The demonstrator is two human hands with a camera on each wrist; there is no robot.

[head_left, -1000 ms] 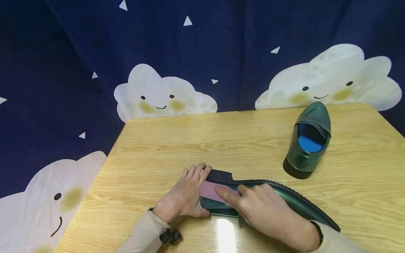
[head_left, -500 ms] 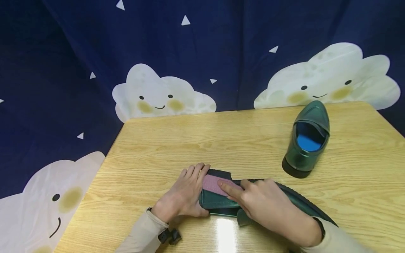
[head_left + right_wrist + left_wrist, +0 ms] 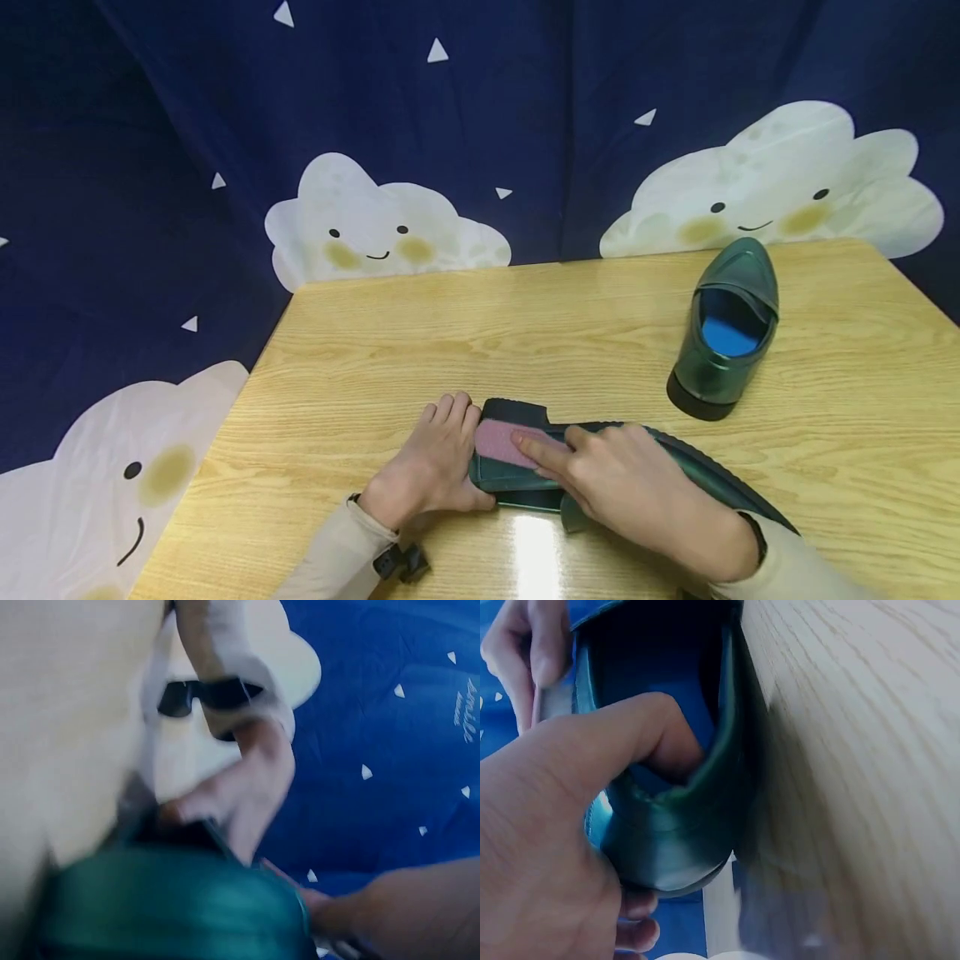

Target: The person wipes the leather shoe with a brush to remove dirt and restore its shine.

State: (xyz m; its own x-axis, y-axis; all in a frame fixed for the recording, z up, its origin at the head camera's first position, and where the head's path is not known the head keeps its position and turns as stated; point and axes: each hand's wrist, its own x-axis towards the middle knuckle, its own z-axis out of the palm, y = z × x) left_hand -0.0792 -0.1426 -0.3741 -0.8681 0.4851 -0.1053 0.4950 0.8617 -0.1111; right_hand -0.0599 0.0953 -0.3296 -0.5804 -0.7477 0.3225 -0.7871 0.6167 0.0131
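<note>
A dark green shoe (image 3: 498,478) lies on its side at the front of the table, heel to the left and black sole facing away. My left hand (image 3: 431,468) grips its heel; in the left wrist view the thumb reaches inside the opening of the shoe (image 3: 664,840). With my right hand (image 3: 626,492) I hold a flat pink sponge (image 3: 495,442) against the side of the heel, the index finger lying along it. The right wrist view is blurred and shows the shoe (image 3: 172,904) with the left hand (image 3: 251,791) beyond it.
A second green shoe (image 3: 716,375) with a blue insole stands upright at the right, toe toward the back. The wooden table (image 3: 420,333) ends at a dark blue curtain (image 3: 540,108) with white clouds. A black wrist device (image 3: 401,562) hangs below the left sleeve.
The sponge has slid over the heel's side toward the sole, then slightly back and left. My left fingers have shifted a little; the second shoe has not moved.
</note>
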